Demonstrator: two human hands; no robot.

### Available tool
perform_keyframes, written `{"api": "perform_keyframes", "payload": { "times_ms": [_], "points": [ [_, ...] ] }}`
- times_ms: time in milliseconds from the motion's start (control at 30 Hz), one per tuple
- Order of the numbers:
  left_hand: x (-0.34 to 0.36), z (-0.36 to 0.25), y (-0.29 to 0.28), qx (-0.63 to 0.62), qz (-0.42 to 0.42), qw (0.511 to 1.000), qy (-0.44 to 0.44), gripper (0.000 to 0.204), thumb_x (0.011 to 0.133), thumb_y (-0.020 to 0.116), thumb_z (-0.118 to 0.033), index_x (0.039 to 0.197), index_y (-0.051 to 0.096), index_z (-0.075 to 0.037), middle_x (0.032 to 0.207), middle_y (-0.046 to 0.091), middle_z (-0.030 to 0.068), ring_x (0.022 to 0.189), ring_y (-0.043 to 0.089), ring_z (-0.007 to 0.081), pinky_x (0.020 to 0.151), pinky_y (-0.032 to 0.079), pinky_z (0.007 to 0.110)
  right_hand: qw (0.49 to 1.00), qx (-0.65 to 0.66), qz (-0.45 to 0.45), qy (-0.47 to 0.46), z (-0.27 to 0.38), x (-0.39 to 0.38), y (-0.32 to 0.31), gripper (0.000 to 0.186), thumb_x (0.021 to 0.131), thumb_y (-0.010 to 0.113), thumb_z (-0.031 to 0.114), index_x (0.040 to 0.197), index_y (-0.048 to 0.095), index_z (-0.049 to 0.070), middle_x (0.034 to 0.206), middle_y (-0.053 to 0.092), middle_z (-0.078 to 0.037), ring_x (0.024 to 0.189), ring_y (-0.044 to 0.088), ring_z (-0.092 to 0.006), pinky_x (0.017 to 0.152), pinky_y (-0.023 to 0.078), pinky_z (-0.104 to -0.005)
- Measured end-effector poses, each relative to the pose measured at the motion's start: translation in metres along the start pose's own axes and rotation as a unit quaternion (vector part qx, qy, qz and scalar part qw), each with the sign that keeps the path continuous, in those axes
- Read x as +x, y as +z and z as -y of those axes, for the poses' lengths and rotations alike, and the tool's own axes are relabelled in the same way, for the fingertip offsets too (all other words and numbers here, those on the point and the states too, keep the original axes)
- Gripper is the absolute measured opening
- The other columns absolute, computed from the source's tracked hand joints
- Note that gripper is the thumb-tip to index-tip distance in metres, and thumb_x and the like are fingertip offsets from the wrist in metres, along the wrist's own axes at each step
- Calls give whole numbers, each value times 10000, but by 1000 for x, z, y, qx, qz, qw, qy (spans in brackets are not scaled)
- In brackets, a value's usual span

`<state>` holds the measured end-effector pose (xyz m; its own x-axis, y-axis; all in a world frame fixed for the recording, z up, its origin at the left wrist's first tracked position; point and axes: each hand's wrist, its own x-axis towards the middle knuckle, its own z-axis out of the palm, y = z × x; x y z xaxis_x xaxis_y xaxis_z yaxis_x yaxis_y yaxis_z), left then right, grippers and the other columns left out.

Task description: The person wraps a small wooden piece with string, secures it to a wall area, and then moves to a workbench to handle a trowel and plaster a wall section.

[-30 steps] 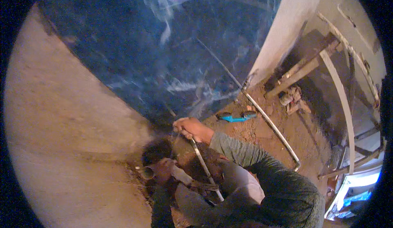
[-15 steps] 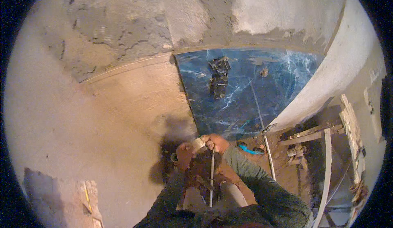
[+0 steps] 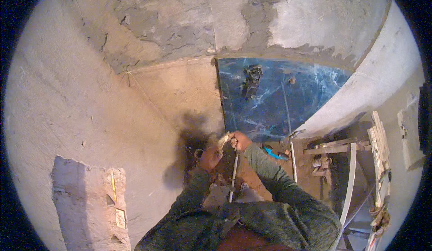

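In front of my body, my two hands are close together. My left hand [image 3: 210,158] is closed on a small cream-coloured piece [image 3: 223,140], whose exact kind I cannot make out. Beside it, my right hand [image 3: 240,141] has its fingers curled at the upper end of a thin pale rod [image 3: 233,174] and touches the cream piece too. The rod runs down between my feet. Just beyond my hands lies a glossy blue marble-patterned slab [image 3: 265,111], with a dark, lumpy object [image 3: 252,81] on it.
A turquoise double-cup suction lifter [image 3: 273,153] is right of my right forearm, near a long white pole [image 3: 294,161]. Wooden framing [image 3: 351,161] stands at the right. Rough plastered wall [image 3: 135,125] spans the left, with a recess [image 3: 90,201] at lower left.
The view has shifted, so the slab appears farther right and the recess shows more. My hands remain together at the cream piece, which is now tilted more upright.
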<state>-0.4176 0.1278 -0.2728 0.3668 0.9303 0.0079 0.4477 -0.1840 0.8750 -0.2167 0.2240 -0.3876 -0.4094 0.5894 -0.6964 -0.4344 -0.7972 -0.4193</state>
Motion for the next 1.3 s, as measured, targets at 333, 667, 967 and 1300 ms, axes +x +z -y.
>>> {"api": "perform_keyframes", "payload": {
  "times_ms": [333,667,967,1300],
  "points": [
    [12,45,-43,-649,72,738,-169,442,869,601,-99,1303,518,-93,1173,589,2,962,584,142,806,477,318,963,-59,-140,-224,-21,-83,156,528,933,480,584,930,662,89,783,646,-69,587,553,-184,529,456,-354],
    [55,33,-31,-487,182,847,-113,478,830,603,-59,1295,495,-65,1092,608,52,982,594,173,885,481,390,724,-469,-381,-334,6,-97,138,398,780,666,390,1002,707,61,854,706,-185,788,689,-331,709,524,-413],
    [112,89,-6,-84,20,996,27,374,804,571,-32,1177,585,-6,1102,662,153,1037,625,290,874,486,392,611,-502,-382,-478,11,-123,184,336,818,652,360,969,699,64,914,665,-211,840,643,-406,728,506,-470],
    [121,54,8,37,-4,998,-44,282,808,588,-131,1065,649,-32,1023,672,247,991,637,417,836,501,492,509,-458,-404,-607,13,-113,145,216,812,684,243,885,682,40,845,586,-156,782,594,-348,677,480,-435]
  ]
}}
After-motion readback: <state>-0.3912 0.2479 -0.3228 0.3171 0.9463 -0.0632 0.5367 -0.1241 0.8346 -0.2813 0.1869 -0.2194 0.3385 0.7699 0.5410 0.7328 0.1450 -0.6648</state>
